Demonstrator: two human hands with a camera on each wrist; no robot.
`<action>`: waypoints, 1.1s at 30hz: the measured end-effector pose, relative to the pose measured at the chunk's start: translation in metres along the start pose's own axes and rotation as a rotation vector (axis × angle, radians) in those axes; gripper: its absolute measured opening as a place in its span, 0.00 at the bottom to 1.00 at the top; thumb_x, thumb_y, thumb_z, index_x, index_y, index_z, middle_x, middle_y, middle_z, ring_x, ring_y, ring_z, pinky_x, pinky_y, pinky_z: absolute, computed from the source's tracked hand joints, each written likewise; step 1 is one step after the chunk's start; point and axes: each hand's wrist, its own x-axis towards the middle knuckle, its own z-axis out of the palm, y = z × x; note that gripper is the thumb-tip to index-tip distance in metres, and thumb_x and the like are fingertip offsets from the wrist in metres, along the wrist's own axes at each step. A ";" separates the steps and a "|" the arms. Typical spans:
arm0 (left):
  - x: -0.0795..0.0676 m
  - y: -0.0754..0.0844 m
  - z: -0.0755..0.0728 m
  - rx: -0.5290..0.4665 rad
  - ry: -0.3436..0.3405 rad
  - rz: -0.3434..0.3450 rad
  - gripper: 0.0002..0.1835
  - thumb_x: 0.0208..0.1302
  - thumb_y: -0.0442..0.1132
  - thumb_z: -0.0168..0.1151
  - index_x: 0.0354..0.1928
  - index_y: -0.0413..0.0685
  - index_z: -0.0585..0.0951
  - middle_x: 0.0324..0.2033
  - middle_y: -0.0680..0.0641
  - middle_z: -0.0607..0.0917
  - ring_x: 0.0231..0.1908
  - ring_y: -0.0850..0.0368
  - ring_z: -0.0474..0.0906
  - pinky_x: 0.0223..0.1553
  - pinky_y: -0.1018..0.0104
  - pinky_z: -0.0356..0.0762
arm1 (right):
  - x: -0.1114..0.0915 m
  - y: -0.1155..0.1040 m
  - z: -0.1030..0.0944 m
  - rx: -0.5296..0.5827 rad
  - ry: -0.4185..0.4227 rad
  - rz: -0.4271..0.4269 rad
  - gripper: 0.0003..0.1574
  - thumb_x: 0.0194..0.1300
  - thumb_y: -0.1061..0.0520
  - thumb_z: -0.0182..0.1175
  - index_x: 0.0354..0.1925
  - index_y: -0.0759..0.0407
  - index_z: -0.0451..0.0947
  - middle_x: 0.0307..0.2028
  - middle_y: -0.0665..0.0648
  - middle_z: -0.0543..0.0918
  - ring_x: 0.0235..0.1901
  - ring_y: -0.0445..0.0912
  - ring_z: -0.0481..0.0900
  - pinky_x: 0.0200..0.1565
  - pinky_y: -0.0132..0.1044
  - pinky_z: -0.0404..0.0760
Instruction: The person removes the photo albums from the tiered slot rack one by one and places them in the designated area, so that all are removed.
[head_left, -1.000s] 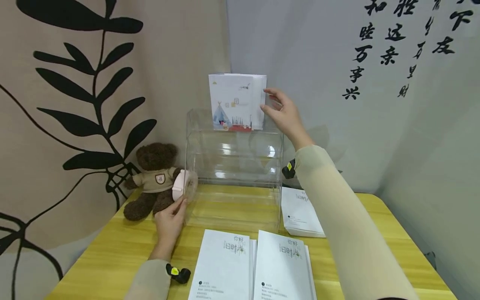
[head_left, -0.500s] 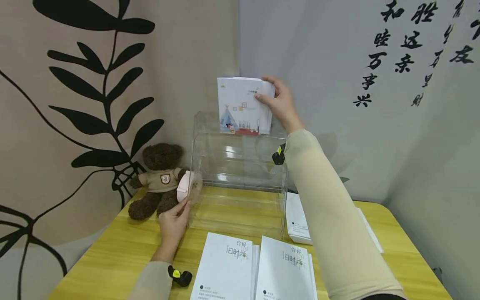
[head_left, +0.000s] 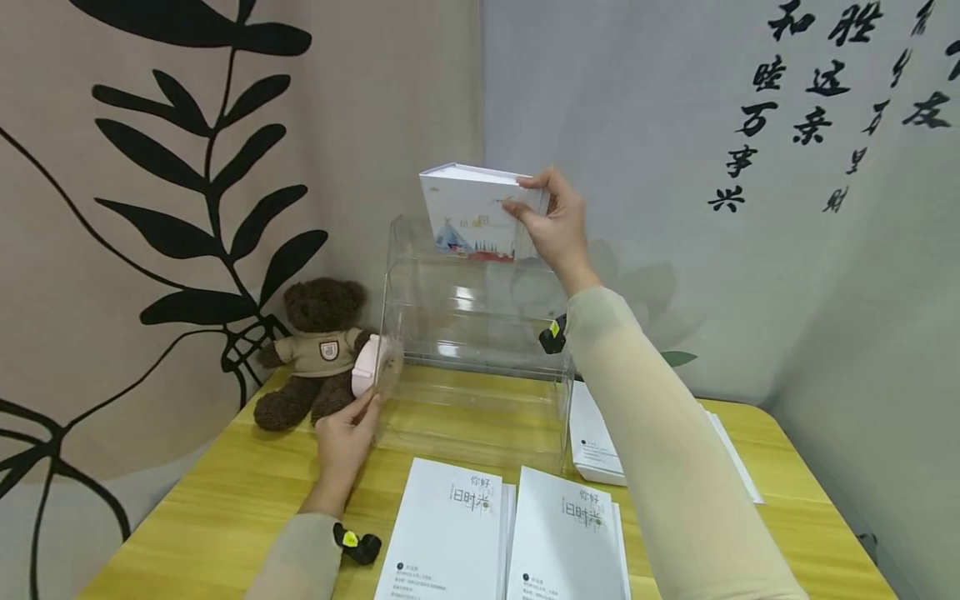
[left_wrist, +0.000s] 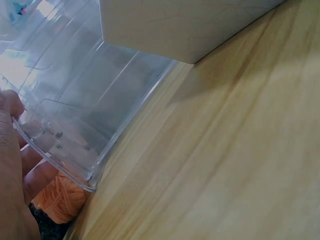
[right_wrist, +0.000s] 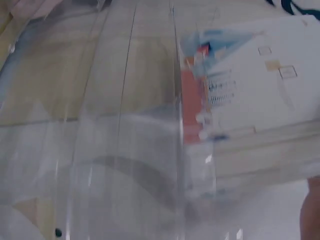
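At the top tier of a clear stepped display rack [head_left: 472, 329], my right hand [head_left: 558, 221] grips a white book [head_left: 468, 221] by its upper right corner, thumb on the front cover. The book has a blue tent printed low on its cover and tilts forward, so its top page edges show. In the right wrist view, the tent cover [right_wrist: 250, 75] is seen through blur beside the rack's clear panels. My left hand [head_left: 347, 442] pinches the lower front edge of the rack's left side panel. The left wrist view shows its fingers [left_wrist: 37, 180] behind that clear panel [left_wrist: 75, 135].
A brown teddy bear [head_left: 318, 354] sits left of the rack, near a pale pink round object [head_left: 367, 367]. Two piles of white books [head_left: 442, 533] lie in front on the wooden table [head_left: 210, 533]. More white books [head_left: 596, 442] lie right of the rack. Orange yarn [left_wrist: 60, 200] shows beyond the panel.
My right hand has closed from loose fingers beside the book onto its corner, and the book's top has tipped forward. My left hand stays on the rack. The head view has shifted slightly.
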 end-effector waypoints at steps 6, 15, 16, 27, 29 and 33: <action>0.000 0.000 0.001 0.010 -0.010 0.008 0.11 0.58 0.37 0.76 0.43 0.50 0.91 0.28 0.46 0.90 0.26 0.56 0.86 0.30 0.79 0.76 | 0.004 -0.014 0.003 0.193 0.101 -0.036 0.18 0.54 0.73 0.73 0.42 0.68 0.77 0.46 0.59 0.85 0.46 0.48 0.84 0.47 0.39 0.82; 0.004 0.000 0.000 -0.023 -0.038 -0.025 0.11 0.62 0.40 0.73 0.46 0.50 0.90 0.29 0.44 0.90 0.22 0.66 0.83 0.25 0.83 0.72 | -0.037 -0.057 -0.014 0.414 0.229 -0.227 0.22 0.54 0.78 0.69 0.47 0.75 0.74 0.42 0.58 0.84 0.42 0.53 0.85 0.44 0.41 0.84; 0.004 0.000 0.000 -0.031 -0.040 -0.031 0.11 0.63 0.40 0.73 0.47 0.51 0.90 0.28 0.44 0.90 0.21 0.68 0.82 0.24 0.83 0.72 | -0.047 -0.058 -0.017 0.437 0.241 -0.232 0.22 0.54 0.76 0.70 0.47 0.75 0.74 0.42 0.58 0.85 0.42 0.52 0.85 0.44 0.41 0.84; 0.003 0.000 0.001 -0.021 -0.028 -0.020 0.12 0.61 0.40 0.75 0.47 0.53 0.90 0.27 0.45 0.89 0.20 0.76 0.78 0.24 0.83 0.71 | -0.110 -0.057 -0.038 0.510 0.330 -0.227 0.24 0.54 0.66 0.75 0.47 0.73 0.76 0.43 0.60 0.86 0.43 0.51 0.85 0.46 0.40 0.84; 0.002 0.001 0.002 -0.025 -0.035 -0.036 0.13 0.60 0.41 0.75 0.47 0.54 0.90 0.27 0.45 0.89 0.20 0.79 0.77 0.24 0.84 0.71 | -0.113 -0.057 -0.039 0.505 0.340 -0.225 0.24 0.54 0.67 0.75 0.47 0.73 0.76 0.43 0.60 0.86 0.43 0.51 0.85 0.45 0.40 0.84; -0.001 0.003 0.002 -0.035 -0.050 -0.059 0.13 0.61 0.42 0.74 0.48 0.55 0.90 0.29 0.44 0.89 0.22 0.81 0.76 0.25 0.85 0.71 | -0.116 -0.058 -0.040 0.506 0.345 -0.232 0.25 0.53 0.68 0.75 0.46 0.75 0.75 0.43 0.60 0.86 0.42 0.51 0.86 0.45 0.40 0.84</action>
